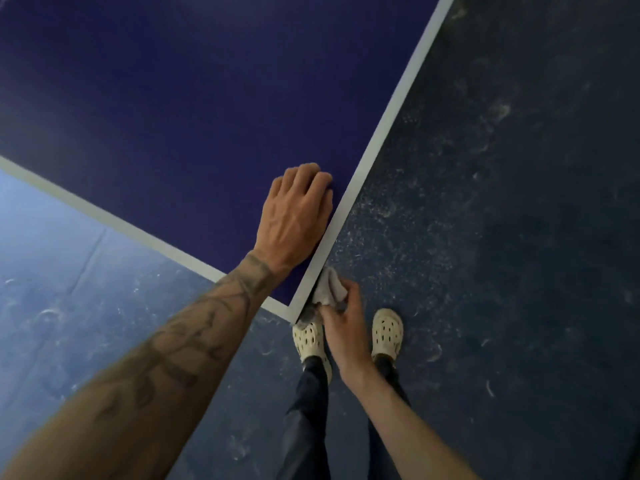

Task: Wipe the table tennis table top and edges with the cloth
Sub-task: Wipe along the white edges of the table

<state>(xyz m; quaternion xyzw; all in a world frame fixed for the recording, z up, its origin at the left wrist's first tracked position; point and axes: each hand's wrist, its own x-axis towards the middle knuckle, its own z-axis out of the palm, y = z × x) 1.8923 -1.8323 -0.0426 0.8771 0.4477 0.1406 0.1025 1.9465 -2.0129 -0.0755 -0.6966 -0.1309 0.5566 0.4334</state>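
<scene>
My right hand holds the small grey cloth on the dark blue surface, at its edge running ahead. My left hand rests open.

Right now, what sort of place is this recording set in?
Probably an indoor sports hall or games room: a dark blue table tennis table with white edge lines stands on a scuffed dark blue floor. The right hand holds a cloth against the table's side edge.
</scene>
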